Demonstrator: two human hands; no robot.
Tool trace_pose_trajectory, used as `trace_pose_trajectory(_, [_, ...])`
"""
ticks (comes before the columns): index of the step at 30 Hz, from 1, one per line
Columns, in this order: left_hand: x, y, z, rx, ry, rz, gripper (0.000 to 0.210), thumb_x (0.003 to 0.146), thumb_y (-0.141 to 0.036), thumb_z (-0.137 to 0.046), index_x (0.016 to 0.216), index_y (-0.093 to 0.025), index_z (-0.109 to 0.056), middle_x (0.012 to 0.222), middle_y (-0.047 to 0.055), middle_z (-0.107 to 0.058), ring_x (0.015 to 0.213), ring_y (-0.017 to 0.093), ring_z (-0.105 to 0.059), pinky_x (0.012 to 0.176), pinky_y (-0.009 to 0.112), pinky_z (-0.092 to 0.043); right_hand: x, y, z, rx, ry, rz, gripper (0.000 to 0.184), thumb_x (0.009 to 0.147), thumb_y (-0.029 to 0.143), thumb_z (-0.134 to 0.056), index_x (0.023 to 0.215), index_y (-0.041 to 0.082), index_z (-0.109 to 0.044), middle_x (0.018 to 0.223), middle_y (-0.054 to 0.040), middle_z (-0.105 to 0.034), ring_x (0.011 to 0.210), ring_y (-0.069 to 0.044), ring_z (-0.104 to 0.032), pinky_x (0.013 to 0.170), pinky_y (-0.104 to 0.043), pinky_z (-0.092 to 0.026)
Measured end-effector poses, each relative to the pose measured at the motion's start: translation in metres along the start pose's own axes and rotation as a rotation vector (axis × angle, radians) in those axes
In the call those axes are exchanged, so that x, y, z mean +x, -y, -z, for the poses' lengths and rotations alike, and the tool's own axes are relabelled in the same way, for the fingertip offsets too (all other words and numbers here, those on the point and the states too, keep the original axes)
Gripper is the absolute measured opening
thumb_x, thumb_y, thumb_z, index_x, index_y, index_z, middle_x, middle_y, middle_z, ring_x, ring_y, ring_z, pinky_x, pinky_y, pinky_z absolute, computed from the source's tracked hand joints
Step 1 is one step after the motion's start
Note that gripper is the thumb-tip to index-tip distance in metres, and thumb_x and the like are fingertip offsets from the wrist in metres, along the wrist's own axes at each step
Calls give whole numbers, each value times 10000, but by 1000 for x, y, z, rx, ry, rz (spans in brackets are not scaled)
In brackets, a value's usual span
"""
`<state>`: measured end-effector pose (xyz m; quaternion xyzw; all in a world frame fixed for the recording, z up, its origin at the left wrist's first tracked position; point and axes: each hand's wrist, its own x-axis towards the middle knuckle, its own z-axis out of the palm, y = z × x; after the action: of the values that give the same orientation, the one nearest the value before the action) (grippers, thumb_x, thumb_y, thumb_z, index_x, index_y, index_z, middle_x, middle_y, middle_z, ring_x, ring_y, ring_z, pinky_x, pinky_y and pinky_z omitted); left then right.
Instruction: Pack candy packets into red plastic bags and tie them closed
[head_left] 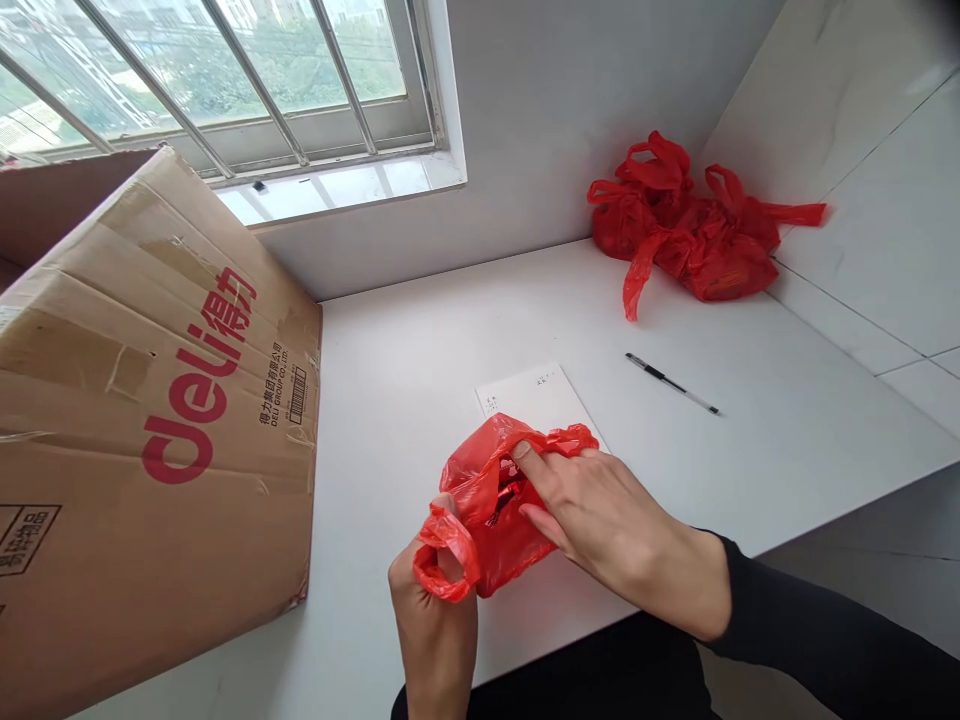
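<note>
A red plastic bag (pixel 517 565) is held up over the near part of the white table, its mouth partly open. Dark and shiny red contents show inside, too little to name. My left hand (pixel 435 625) is closed on the bag's left side, by a looped handle. At the opening, my right hand (pixel 619 515) grips the bag's right edge, some fingers hidden by the plastic. Just behind the bag lies a white sheet or pad (pixel 529 388) with small handwriting, partly covered by it. A black-and-clear pen (pixel 673 384) rests to the right of the paper.
Several red plastic bags (pixel 690 235) sit bunched in the far right corner of the white table (pixel 397 340). A large open cardboard box (pixel 225 480) stands along the left. Behind are a barred window (pixel 300 110) and walls; the table's front edge runs close to my body.
</note>
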<state>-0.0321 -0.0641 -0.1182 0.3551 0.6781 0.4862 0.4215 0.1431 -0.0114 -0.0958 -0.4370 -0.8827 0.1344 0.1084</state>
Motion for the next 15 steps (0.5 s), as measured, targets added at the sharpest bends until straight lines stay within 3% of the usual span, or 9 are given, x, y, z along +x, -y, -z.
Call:
trace_pose_trajectory(3, [2, -5, 0, -140, -34, 218, 393, 893, -500, -675, 681, -219, -502, 589, -40, -414, 509, 108, -334, 417, 227, -317, 1, 0, -2, 11, 43, -42, 480, 922, 90, -548, 1396, 133, -484, 889, -59, -661, 645, -222, -575, 594, -388, -470])
trace_pose_trajectory(5, [5, -6, 0, -277, -10, 304, 324, 916, -521, -633, 795, -220, -619, 638, -18, -527, 518, 125, -447, 433, 238, -380, 3, 1, -3, 0, 50, -37, 492, 895, 37, -552, 1370, 156, -505, 906, -45, -657, 675, -225, -581, 625, -396, -491])
trace_pose_trajectory(10, [11, -7, 0, -599, 18, 313, 313, 934, -451, -632, 1036, -185, -761, 973, 69, -770, 766, 211, -720, 752, 334, -590, 9, 8, -5, 22, -43, 314, 353, 907, -72, -406, 1134, 109, -608, 1090, -107, -654, 959, -243, -597, 910, -407, -504])
trace_pose_trajectory(12, [11, -9, 1, -661, -50, 291, 288, 921, -435, -667, 1032, -193, -778, 1033, 59, -784, 877, 223, -747, 847, 336, -598, 10, 9, -7, 18, -24, 329, 320, 900, -67, -421, 1085, 119, -604, 1044, -99, -651, 920, -238, -599, 847, -393, -513])
trace_pose_trajectory(15, [8, -13, 2, -709, -188, 280, 290, 903, -454, -690, 1039, -214, -782, 1082, 46, -785, 1013, 227, -741, 895, 318, -605, 8, 8, -8, -7, 118, 191, 369, 818, -103, -456, 1065, 141, -581, 844, -27, -629, 680, -203, -565, 581, -357, -445])
